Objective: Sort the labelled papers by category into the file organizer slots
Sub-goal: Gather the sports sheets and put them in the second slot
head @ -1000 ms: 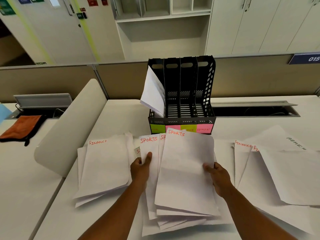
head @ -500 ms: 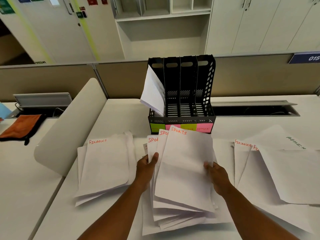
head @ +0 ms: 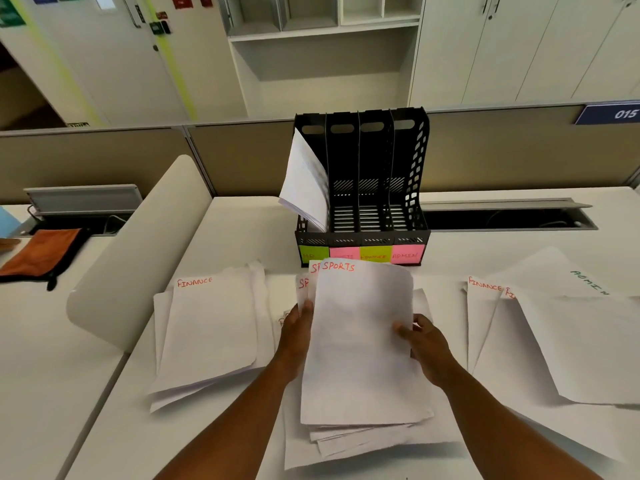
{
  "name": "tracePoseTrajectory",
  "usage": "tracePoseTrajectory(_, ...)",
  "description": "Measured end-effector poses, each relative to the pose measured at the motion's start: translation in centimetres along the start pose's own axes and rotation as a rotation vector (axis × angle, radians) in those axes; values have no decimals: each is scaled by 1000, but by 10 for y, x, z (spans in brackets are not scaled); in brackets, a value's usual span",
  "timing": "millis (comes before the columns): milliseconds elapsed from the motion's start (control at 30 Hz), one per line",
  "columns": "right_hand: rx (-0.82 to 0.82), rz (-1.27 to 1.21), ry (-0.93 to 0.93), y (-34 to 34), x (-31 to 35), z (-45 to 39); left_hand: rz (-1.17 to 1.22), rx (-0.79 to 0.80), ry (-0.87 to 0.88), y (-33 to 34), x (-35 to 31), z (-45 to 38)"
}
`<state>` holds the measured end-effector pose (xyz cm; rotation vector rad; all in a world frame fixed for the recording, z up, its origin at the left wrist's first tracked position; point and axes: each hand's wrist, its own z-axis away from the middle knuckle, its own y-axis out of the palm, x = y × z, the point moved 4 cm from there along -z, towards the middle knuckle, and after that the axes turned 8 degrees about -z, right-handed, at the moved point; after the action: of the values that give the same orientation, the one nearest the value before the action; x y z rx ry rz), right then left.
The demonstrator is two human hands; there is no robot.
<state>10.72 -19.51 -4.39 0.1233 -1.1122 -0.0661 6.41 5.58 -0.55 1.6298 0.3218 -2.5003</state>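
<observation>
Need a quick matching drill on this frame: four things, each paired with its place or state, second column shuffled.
Things:
1. SPORTS stack
2. FINANCE pile
3. ADMIN sheet
4. file organizer

Place or state:
A. lying on the desk, far right
B. held at both side edges by the left hand and right hand
C. upright at the back of the desk, papers only in its leftmost slot
D. lying on the desk, left of the hands

Pairs: 1-B, 2-D, 3-A, 4-C
</observation>
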Motion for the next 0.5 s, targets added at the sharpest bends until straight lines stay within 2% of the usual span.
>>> tracePoseTrajectory(67,-5,64,-47,8,8,0,-39,8,35,3,-10,-1)
tracePoseTrajectory(167,-109,120,-135,17,28,-3,-78,-72,125,-1,-26,-2)
tracePoseTrajectory(233,-140,70,-171,24,48,-3,-108,-144,210,-5,-40,-5)
tracePoseTrajectory(333,-79,-41,-281,39,81,-1,-4,-282,325,-11,-68,-7)
tracePoseTrajectory(500,-3,-10,-478,64,127,10,69,-297,526,-4,-113,0)
